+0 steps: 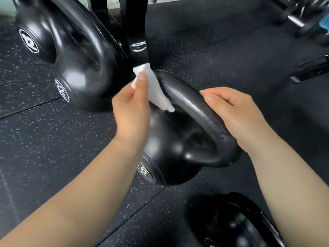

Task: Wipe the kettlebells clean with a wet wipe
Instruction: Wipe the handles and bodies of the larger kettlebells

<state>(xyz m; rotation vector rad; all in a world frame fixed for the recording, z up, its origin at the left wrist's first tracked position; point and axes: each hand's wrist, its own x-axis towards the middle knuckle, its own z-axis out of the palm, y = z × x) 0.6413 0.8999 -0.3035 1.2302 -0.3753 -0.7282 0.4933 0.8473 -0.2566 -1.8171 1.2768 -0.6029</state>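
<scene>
The left hand (132, 111) is pinching a folded white wet wipe (154, 87) against the handle of the 16 kg kettlebell (179, 148) sitting mid-floor, while the right hand (236, 114) is gripping that handle's right side.

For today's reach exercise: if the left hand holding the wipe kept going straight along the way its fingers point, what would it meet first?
Probably the black upright post just beyond the left hand and its wet wipe; depth is hard to judge from one view.
</scene>
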